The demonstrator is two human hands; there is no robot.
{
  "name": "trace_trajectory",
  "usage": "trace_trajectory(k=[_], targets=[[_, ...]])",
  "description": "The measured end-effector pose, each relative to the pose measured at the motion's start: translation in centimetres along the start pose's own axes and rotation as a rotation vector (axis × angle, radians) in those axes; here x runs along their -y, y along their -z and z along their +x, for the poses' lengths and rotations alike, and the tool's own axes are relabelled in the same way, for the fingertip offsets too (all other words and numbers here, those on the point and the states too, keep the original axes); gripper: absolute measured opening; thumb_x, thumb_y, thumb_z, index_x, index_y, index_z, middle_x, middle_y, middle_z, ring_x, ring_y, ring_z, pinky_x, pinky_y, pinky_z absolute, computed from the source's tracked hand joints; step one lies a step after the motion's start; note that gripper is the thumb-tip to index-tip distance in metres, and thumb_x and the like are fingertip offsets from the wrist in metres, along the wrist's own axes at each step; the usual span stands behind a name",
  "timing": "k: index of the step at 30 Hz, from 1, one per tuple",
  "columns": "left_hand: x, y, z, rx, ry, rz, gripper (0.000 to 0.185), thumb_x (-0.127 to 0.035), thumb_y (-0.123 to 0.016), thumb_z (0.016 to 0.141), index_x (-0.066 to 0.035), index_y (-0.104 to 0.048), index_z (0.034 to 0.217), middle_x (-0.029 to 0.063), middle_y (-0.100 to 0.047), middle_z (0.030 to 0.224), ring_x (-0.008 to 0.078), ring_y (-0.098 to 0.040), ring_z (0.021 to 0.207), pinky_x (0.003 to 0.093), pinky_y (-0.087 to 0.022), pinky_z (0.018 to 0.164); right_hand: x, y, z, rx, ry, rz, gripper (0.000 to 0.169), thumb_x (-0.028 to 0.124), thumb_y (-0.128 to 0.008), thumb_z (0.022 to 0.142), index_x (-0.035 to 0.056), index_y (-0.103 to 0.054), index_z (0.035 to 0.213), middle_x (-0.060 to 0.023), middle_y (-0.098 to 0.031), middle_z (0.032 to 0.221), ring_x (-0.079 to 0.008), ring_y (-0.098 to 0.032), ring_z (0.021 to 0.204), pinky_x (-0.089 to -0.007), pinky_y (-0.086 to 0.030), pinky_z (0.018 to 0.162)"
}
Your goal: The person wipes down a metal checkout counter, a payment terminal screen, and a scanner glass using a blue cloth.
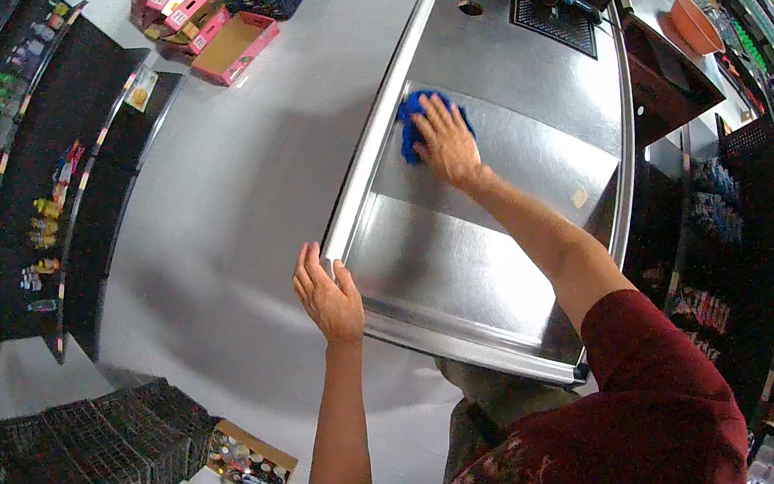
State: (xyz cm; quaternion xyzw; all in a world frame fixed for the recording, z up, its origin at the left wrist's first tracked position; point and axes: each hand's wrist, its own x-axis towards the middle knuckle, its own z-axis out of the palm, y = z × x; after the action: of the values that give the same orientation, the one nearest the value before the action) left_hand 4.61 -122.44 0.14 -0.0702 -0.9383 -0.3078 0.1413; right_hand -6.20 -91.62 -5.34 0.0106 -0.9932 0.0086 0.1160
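My right hand (445,141) presses a crumpled blue cloth (413,150) flat against the stainless steel surface of a checkout counter (460,245). The fingers are spread over the cloth and hide much of it. At the counter's near left corner, my left hand (329,297) rests by the raised metal rim (371,142), its fingers extended and nothing held in it. A small yellowish sticker or scrap (580,198) lies on the metal, to the right of my right hand.
Further along the counter are a round hole (470,7), a dark grille (551,18) and a handheld device (575,3). Pink cardboard boxes (236,47) stand on the floor ahead. Stacked black crates (98,455) and a carton of bottles (250,457) are behind left. Stocked shelves (4,173) line the left.
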Motion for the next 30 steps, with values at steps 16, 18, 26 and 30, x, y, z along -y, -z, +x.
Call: trace_trajectory(k=[16, 18, 26, 30], targets=[[1.5, -1.3, 0.1, 0.186, 0.073, 0.26, 0.04, -0.025, -0.055, 0.1, -0.004, -0.053, 0.134, 0.0172, -0.06, 0.128, 0.0364, -0.054, 0.118, 0.0479, -0.041, 0.101, 6.9, 0.2, -17.8, 0.223, -0.09, 0.361, 0.054, 0.035, -0.056, 0.098, 0.0165, -0.047, 0.148, -0.0082, -0.026, 0.165, -0.0289, -0.017, 0.154, -0.056, -0.014, 0.123], [1.6, -1.3, 0.2, 0.162, 0.049, 0.234, 0.04, -0.027, -0.053, 0.101, -0.003, -0.054, 0.133, 0.0181, -0.059, 0.129, 0.0376, -0.052, 0.12, 0.0479, -0.04, 0.103, 3.5, 2.4, -21.8, 0.275, -0.274, 0.255, 0.056, 0.032, -0.06, 0.096, 0.0138, -0.048, 0.146, -0.0104, -0.027, 0.164, -0.0318, -0.019, 0.153, -0.0542, -0.017, 0.123], [2.0, -1.9, -0.1, 0.133, -0.008, 0.221, 0.043, -0.023, -0.055, 0.098, -0.005, -0.051, 0.137, 0.0155, -0.056, 0.139, 0.035, -0.053, 0.123, 0.046, -0.04, 0.102, 2.1, 3.7, -30.0, 0.252, -1.04, 0.177, 0.074, 0.019, -0.062, 0.093, 0.0022, -0.025, 0.155, -0.0365, -0.028, 0.154, -0.0535, -0.028, 0.142, -0.0551, -0.036, 0.114], [1.7, -2.1, -0.1, 0.126, -0.017, 0.154, 0.045, -0.025, -0.052, 0.099, -0.006, -0.049, 0.14, 0.017, -0.056, 0.136, 0.0374, -0.053, 0.119, 0.0486, -0.04, 0.099, 9.9, 2.4, -26.5, 0.393, -0.916, 0.123, 0.071, 0.021, -0.061, 0.092, 0.0096, -0.031, 0.156, -0.0308, -0.022, 0.159, -0.052, -0.025, 0.145, -0.0689, -0.033, 0.109]])
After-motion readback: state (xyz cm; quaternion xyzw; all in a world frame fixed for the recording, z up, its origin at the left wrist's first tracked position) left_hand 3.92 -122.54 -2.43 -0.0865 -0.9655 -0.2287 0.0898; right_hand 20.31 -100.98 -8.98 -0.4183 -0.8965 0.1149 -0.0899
